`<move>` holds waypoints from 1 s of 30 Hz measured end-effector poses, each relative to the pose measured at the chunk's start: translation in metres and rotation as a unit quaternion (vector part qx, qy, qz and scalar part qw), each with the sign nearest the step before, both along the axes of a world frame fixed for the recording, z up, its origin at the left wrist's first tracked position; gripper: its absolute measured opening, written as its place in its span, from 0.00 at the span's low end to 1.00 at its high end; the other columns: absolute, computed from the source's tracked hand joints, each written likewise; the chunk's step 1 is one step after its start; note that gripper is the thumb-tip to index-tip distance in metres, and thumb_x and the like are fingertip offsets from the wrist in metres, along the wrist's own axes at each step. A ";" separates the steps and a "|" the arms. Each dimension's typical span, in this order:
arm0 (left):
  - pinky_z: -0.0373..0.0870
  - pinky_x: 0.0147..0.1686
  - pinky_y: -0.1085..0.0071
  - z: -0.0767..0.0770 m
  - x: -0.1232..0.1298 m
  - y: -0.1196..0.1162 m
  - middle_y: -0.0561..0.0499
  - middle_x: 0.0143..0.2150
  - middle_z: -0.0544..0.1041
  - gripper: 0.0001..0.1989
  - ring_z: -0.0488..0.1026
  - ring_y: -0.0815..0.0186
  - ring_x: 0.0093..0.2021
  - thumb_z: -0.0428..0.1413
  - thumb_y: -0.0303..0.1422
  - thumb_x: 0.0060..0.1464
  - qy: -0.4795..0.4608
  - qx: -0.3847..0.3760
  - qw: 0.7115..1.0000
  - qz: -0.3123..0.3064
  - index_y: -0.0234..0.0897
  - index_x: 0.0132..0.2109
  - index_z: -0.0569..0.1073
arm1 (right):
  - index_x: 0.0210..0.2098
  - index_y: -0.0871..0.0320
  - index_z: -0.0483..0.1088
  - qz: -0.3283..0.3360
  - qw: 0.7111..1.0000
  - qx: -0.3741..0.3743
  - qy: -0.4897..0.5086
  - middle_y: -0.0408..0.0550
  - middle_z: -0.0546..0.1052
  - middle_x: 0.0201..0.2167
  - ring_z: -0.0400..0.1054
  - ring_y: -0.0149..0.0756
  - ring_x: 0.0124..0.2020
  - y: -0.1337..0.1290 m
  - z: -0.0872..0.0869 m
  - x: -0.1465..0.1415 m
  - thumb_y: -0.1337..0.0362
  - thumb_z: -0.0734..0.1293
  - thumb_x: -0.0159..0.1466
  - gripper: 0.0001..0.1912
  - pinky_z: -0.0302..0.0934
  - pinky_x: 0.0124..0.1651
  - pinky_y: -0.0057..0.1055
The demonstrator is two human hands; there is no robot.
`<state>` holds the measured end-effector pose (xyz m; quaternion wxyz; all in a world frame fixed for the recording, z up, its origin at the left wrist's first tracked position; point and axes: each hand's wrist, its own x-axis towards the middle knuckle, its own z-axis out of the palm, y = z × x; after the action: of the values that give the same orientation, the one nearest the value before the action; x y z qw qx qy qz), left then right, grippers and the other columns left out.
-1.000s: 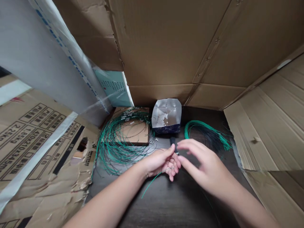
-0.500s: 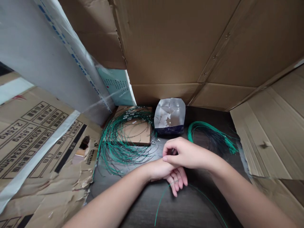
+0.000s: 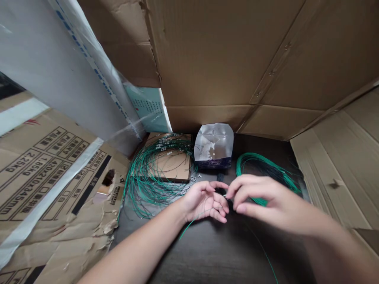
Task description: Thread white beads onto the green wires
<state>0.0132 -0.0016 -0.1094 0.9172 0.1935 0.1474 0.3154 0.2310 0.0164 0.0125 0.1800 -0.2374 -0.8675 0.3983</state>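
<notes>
My left hand (image 3: pixel 204 203) is turned palm up over the dark tabletop, fingers curled in. A thin green wire (image 3: pixel 187 228) lies across its palm and trails out below the wrist. My right hand (image 3: pixel 263 199) faces it from the right, with bent fingers and the thumb drawn close to them. Its fingertips almost meet those of the left hand, and a tiny whitish piece (image 3: pixel 225 195) shows there. Whatever the right fingers pinch is too small to make out. Another stretch of green wire (image 3: pixel 264 251) curves down below the right hand.
A silver-lined pouch (image 3: pixel 220 138) with small white pieces stands behind my hands. Left of it, many green and black wires (image 3: pixel 142 189) with white ends spread over a flat cardboard box (image 3: pixel 171 165). A green wire bundle (image 3: pixel 251 157) lies right. Cardboard walls (image 3: pixel 207 59) enclose the tabletop.
My right hand has come off the left wrist and moved right, to the left fingertips. The left hand has turned palm up and risen, carrying the green wire with it.
</notes>
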 end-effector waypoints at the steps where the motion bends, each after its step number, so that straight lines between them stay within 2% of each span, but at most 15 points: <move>1: 0.81 0.29 0.65 0.001 0.001 -0.001 0.42 0.32 0.81 0.24 0.81 0.58 0.29 0.54 0.32 0.47 0.003 -0.011 1.000 0.012 0.32 0.53 0.71 | 0.37 0.53 0.80 0.030 0.999 0.026 -0.009 0.49 0.81 0.48 0.76 0.37 0.49 -0.007 -0.001 -0.005 0.61 0.68 0.72 0.10 0.69 0.54 0.33; 3: 0.76 0.27 0.71 0.004 0.004 -0.003 0.46 0.31 0.79 0.24 0.78 0.63 0.27 0.55 0.29 0.44 0.035 -0.044 0.997 0.049 0.31 0.51 0.74 | 0.39 0.54 0.79 0.047 0.995 0.088 -0.015 0.50 0.80 0.53 0.74 0.38 0.54 -0.019 -0.008 -0.020 0.65 0.67 0.73 0.09 0.67 0.60 0.35; 4: 0.74 0.26 0.74 0.006 0.005 -0.005 0.47 0.31 0.78 0.24 0.77 0.64 0.27 0.55 0.27 0.42 0.061 -0.059 0.994 0.069 0.30 0.49 0.75 | 0.40 0.55 0.79 0.050 0.991 0.121 -0.016 0.51 0.80 0.53 0.74 0.39 0.54 -0.025 -0.013 -0.028 0.66 0.66 0.73 0.08 0.67 0.60 0.37; 7: 0.72 0.29 0.75 0.011 0.007 -0.007 0.46 0.33 0.77 0.23 0.76 0.65 0.31 0.56 0.27 0.38 0.123 -0.079 0.984 0.106 0.29 0.46 0.78 | 0.40 0.57 0.78 0.052 0.982 0.183 -0.020 0.50 0.82 0.41 0.74 0.39 0.44 -0.035 -0.027 -0.046 0.67 0.64 0.74 0.10 0.68 0.51 0.37; 9: 0.73 0.33 0.73 0.013 0.009 -0.008 0.46 0.35 0.77 0.22 0.76 0.64 0.34 0.57 0.28 0.37 0.127 -0.071 0.983 0.114 0.29 0.43 0.78 | 0.39 0.57 0.77 0.047 0.982 0.184 -0.017 0.48 0.81 0.36 0.72 0.38 0.39 -0.036 -0.031 -0.049 0.68 0.63 0.74 0.11 0.67 0.47 0.36; 11: 0.73 0.36 0.72 0.016 0.011 -0.009 0.46 0.36 0.77 0.21 0.76 0.63 0.35 0.57 0.29 0.37 0.125 -0.045 0.984 0.117 0.31 0.42 0.78 | 0.39 0.56 0.77 0.037 0.986 0.160 -0.004 0.47 0.81 0.36 0.72 0.37 0.38 -0.033 -0.030 -0.046 0.68 0.63 0.74 0.10 0.66 0.47 0.36; 13: 0.72 0.35 0.72 0.021 0.012 -0.011 0.47 0.36 0.77 0.18 0.75 0.63 0.36 0.56 0.29 0.40 0.166 0.023 0.974 0.152 0.32 0.41 0.78 | 0.39 0.56 0.76 0.015 0.993 0.116 0.015 0.46 0.81 0.36 0.73 0.36 0.40 -0.026 -0.026 -0.039 0.67 0.65 0.73 0.08 0.66 0.48 0.34; 14: 0.71 0.35 0.73 0.024 0.013 -0.012 0.48 0.36 0.76 0.15 0.74 0.63 0.36 0.57 0.29 0.42 0.208 0.075 0.957 0.186 0.33 0.41 0.78 | 0.38 0.56 0.77 -0.005 0.996 0.088 0.025 0.46 0.81 0.36 0.73 0.36 0.40 -0.022 -0.023 -0.035 0.67 0.66 0.72 0.08 0.66 0.47 0.34; 15: 0.70 0.34 0.73 0.027 0.013 -0.015 0.48 0.36 0.76 0.13 0.74 0.64 0.36 0.58 0.29 0.46 0.259 0.138 0.929 0.227 0.34 0.41 0.78 | 0.36 0.56 0.77 -0.030 0.997 0.058 0.034 0.46 0.81 0.35 0.74 0.36 0.39 -0.018 -0.022 -0.031 0.66 0.66 0.72 0.08 0.66 0.46 0.33; 18: 0.71 0.34 0.73 0.037 0.010 -0.023 0.45 0.44 0.78 0.09 0.74 0.64 0.37 0.58 0.31 0.56 0.360 0.302 0.819 0.329 0.35 0.43 0.81 | 0.32 0.56 0.77 -0.114 0.991 -0.048 0.053 0.48 0.81 0.35 0.75 0.37 0.37 -0.003 -0.024 -0.022 0.59 0.69 0.71 0.12 0.67 0.43 0.33; 20: 0.72 0.33 0.72 0.042 0.008 -0.029 0.43 0.49 0.78 0.11 0.74 0.66 0.35 0.59 0.33 0.61 0.383 0.353 0.771 0.367 0.36 0.48 0.82 | 0.32 0.57 0.77 -0.152 0.979 -0.122 0.064 0.48 0.81 0.34 0.74 0.38 0.36 0.005 -0.029 -0.019 0.54 0.70 0.69 0.14 0.68 0.41 0.33; 21: 0.73 0.32 0.72 0.044 0.008 -0.031 0.42 0.49 0.78 0.11 0.74 0.67 0.33 0.59 0.35 0.63 0.389 0.360 0.758 0.380 0.36 0.48 0.82 | 0.31 0.58 0.77 -0.162 0.972 -0.153 0.068 0.48 0.80 0.33 0.73 0.37 0.35 0.009 -0.032 -0.018 0.52 0.71 0.67 0.16 0.68 0.40 0.33; 23: 0.73 0.29 0.73 0.046 0.009 -0.032 0.42 0.47 0.79 0.12 0.74 0.69 0.29 0.60 0.37 0.64 0.387 0.344 0.759 0.395 0.35 0.48 0.82 | 0.30 0.58 0.77 -0.170 0.962 -0.201 0.078 0.47 0.78 0.30 0.71 0.36 0.33 0.013 -0.038 -0.017 0.48 0.73 0.64 0.19 0.66 0.37 0.31; 27: 0.75 0.25 0.71 0.048 0.014 -0.027 0.44 0.41 0.82 0.20 0.74 0.69 0.25 0.65 0.43 0.58 0.324 0.235 0.824 0.401 0.34 0.52 0.79 | 0.29 0.59 0.77 -0.163 0.947 -0.255 0.104 0.47 0.77 0.28 0.68 0.33 0.29 0.015 -0.041 -0.019 0.43 0.75 0.60 0.23 0.65 0.33 0.30; 30: 0.75 0.26 0.71 0.049 0.015 -0.023 0.48 0.31 0.81 0.16 0.74 0.68 0.24 0.67 0.42 0.55 0.321 0.212 0.838 0.386 0.34 0.43 0.81 | 0.28 0.59 0.77 -0.154 0.937 -0.290 0.119 0.47 0.78 0.28 0.68 0.33 0.28 0.014 -0.041 -0.021 0.44 0.77 0.59 0.23 0.65 0.33 0.30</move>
<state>0.0286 -0.0250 -0.0601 0.5587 0.4015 0.4257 0.5877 0.2104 0.0308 -0.0285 0.2645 -0.3607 -0.6393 0.6255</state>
